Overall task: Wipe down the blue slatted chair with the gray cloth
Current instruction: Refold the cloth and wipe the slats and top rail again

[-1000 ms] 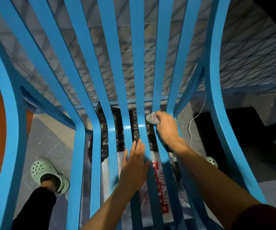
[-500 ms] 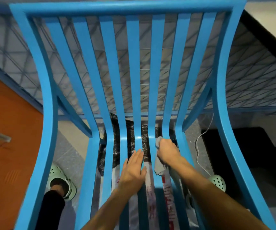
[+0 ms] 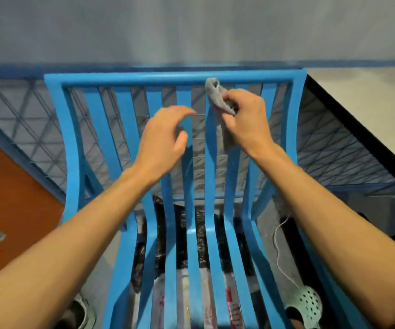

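The blue slatted chair [image 3: 70,148] fills the middle of the view, its backrest rising to a top rail. My right hand [image 3: 246,119] grips the gray cloth [image 3: 216,96] and presses it on a backrest slat just under the top rail, right of centre. Part of the cloth hangs below the fist. My left hand [image 3: 163,136] hovers in front of the middle slats at about the same height, fingers curled and apart, holding nothing.
A wire mesh panel [image 3: 334,143] stands behind the chair under a grey wall. Black and printed plastic bags [image 3: 182,236] lie under the seat slats. A white cord [image 3: 278,248] and a green clog [image 3: 306,305] are at lower right, an orange surface [image 3: 9,205] at left.
Both hands rose from the bend of the seat up to the top of the backrest. The right hand carried the cloth up the slat. The left hand lifted off the slats.
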Demonstrator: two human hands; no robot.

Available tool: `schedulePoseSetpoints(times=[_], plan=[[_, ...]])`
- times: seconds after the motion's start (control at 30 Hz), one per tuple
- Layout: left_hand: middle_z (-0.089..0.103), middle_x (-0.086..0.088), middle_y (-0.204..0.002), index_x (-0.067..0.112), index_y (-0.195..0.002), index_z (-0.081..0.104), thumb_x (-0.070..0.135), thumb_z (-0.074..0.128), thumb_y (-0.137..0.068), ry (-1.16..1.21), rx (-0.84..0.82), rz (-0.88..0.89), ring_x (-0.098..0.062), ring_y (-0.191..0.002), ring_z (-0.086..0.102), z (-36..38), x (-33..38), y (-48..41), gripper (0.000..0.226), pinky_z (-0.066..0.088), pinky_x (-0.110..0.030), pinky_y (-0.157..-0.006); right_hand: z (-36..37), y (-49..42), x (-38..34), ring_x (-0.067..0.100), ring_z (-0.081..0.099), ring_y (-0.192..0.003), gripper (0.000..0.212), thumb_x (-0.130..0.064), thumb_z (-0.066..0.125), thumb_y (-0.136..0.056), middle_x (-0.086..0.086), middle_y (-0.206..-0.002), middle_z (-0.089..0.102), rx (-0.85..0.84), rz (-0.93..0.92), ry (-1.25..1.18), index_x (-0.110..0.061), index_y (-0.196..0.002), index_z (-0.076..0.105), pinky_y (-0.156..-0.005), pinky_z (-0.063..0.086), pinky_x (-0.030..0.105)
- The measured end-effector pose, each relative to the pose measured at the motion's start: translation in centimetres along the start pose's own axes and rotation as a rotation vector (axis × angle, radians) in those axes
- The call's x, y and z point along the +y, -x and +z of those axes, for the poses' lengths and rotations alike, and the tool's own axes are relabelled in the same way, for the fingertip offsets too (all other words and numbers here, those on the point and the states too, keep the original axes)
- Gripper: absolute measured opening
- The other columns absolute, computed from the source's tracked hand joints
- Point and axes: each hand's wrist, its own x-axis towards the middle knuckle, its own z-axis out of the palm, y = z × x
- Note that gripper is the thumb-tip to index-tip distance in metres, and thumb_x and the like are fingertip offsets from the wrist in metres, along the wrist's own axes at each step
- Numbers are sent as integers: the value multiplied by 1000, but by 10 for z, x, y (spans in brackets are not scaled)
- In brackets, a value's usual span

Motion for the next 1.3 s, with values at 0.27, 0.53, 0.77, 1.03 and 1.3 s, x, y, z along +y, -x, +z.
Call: schedulePoseSetpoints(times=[0.27,0.53,0.77,1.03,1.3], plan=[[28,-3,-159,15,-154,24,17,52,-88,-422,-117,110,-20,-149,19,7,-7,-75,72,6,-48,-122,41,17,18,27,61,-82,8,-6,60,-81,6,-89,66,-44,13,-52,-11,-88,58,-70,50,43],[47,-1,-144,17,-146,41,30,39,-99,-423,61,155,-19,-137,37,25,-19,-75,49,12,-46,-120,33,23,17,18,57,-81,16,1,57,-80,7,-88,63,-9,-15,-36,-7,-91,63,-69,45,31],[51,-1,-140,16,-142,46,32,36,-100,-419,172,149,-21,-134,39,36,-21,-78,46,12,-47,-119,46,44,26,6,49,-73,16,4,57,-79,-8,-80,55,3,35,-97,-12,-82,56,-62,40,27],[42,-1,-148,17,-148,38,38,32,-99,-585,143,121,-22,-140,33,43,-23,-77,53,6,-49,-121,95,170,65,27,62,-67,21,-1,71,-67,1,-72,68,-249,257,66,-17,-80,66,-54,45,34],[40,0,-148,19,-148,36,40,32,-98,-648,137,98,-21,-141,31,47,-21,-74,55,5,-47,-121,118,250,88,29,66,-90,30,-7,61,-82,5,-92,73,-604,549,239,-28,-100,72,-69,47,33]])
